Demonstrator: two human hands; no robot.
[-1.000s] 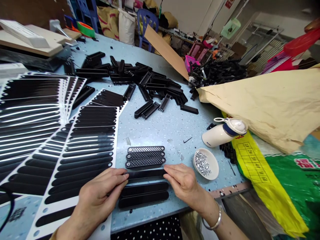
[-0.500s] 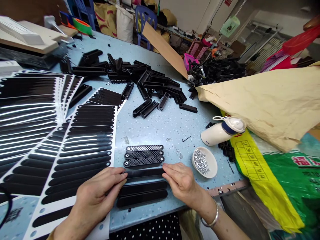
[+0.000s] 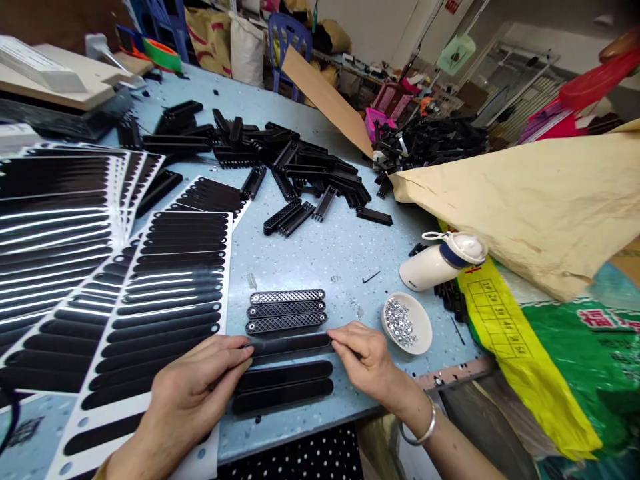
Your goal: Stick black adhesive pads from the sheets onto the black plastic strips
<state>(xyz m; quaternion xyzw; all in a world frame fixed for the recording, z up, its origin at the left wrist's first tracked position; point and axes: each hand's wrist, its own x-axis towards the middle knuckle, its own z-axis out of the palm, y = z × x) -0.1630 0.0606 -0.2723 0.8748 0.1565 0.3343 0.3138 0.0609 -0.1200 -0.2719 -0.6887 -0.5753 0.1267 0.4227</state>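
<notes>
Closest in, dotted black cloth (image 3: 300, 461) shows below the edge of the speckled blue table (image 3: 295, 260). Two smooth black bars (image 3: 284, 387) lie side by side there, plain-topped and rounded at the right ends.

Just beyond them, the long black bar (image 3: 295, 344) lies crosswise between the two hands. It is slim and straight, its flat top unpatterned, with a soft greyish sheen toward the left and a deeper black toward the rounded right end; the fingers cover its left tip. The left hand (image 3: 200, 383) pinches that tip between thumb and fingers. The right hand (image 3: 365, 360), a silver bangle (image 3: 423, 430) at its wrist, has its fingers bunched at the other end; whether they grip it or only meet it, I cannot tell.

Directly behind lie three lattice-faced bars (image 3: 286, 311), dark grey, with a pale ring at each visible end. To the left spread white sheets of black strips (image 3: 165, 300), glossy and round-ended. To the right stand a white bowl (image 3: 424, 325) of small silver pieces (image 3: 400, 323) and, farther, a white bottle (image 3: 427, 272) with a navy band. A heap of black parts (image 3: 310, 163) sprawls across the far table.
</notes>
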